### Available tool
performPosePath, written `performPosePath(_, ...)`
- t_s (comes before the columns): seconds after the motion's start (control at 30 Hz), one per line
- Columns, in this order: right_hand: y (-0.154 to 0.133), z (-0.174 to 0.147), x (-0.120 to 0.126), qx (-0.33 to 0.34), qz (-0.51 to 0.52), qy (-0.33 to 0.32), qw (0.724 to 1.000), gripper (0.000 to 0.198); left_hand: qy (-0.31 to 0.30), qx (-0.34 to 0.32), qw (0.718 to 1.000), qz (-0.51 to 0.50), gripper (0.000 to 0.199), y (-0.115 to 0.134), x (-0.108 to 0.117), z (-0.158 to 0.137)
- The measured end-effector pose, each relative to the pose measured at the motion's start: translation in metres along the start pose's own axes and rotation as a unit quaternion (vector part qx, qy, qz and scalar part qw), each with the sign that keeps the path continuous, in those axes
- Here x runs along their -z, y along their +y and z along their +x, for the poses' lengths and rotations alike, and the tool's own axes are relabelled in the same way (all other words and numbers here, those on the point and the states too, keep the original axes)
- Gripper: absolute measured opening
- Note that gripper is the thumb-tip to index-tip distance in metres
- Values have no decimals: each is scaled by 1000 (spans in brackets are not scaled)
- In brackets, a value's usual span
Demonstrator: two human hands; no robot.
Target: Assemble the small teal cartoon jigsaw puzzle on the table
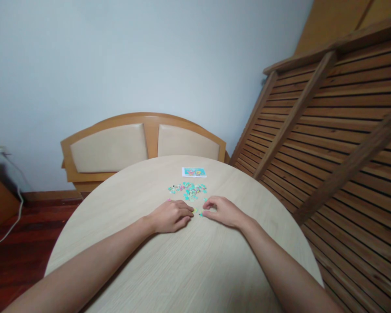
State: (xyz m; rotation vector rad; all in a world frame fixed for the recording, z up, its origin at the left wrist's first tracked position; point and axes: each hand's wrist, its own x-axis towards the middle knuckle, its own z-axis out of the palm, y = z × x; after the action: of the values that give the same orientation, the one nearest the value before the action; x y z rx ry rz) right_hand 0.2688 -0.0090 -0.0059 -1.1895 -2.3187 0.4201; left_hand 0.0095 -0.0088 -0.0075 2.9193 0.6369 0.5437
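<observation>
My left hand [174, 216] lies palm down on the table, fingers stretched to the right, their tips at a small yellow piece [195, 211]. Across a narrow gap, my right hand [224, 211] rests with thumb and forefinger curved and apart. A small teal piece [200, 214] lies by the right thumb tip; whether they touch I cannot tell. Just beyond both hands spreads a loose heap of small jigsaw pieces [191, 190], mostly teal with some pink and white. Behind the heap lies a picture card [194, 172] with colourful figures on a teal ground.
The round pale wooden table [150, 265] carries all of this. A padded wooden headboard [109, 150] stands against the wall past its far edge. Slatted wooden panels [296, 130] lean along the right side. A white cable [20, 204] hangs at the left.
</observation>
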Motion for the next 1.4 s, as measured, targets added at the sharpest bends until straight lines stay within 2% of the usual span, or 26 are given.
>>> performPosePath(0.13, -2, 1, -3, 7, -42, -6, 999, 20, -11, 10, 1000, 4, 31, -1, -1, 0)
performPosePath(0.3, -5, 2, -6, 42, -12, -29, 999, 16, -16, -8, 999, -31, 34, -4, 1, 0)
performPosePath(0.5, -6, 2, -7, 16, -12, -11, 1000, 17, -19, -18, 999, -39, 36, -6, 3, -2)
performPosePath(0.7, -7, 3, -12, -1, 27, -20, 999, 18, -22, -30, 999, -37, 39, -6, 3, -2)
performPosePath(1.4, -12, 3, -12, 45, -20, -4, 999, 12, -35, -40, 998, -31, 41, -9, 2, -1)
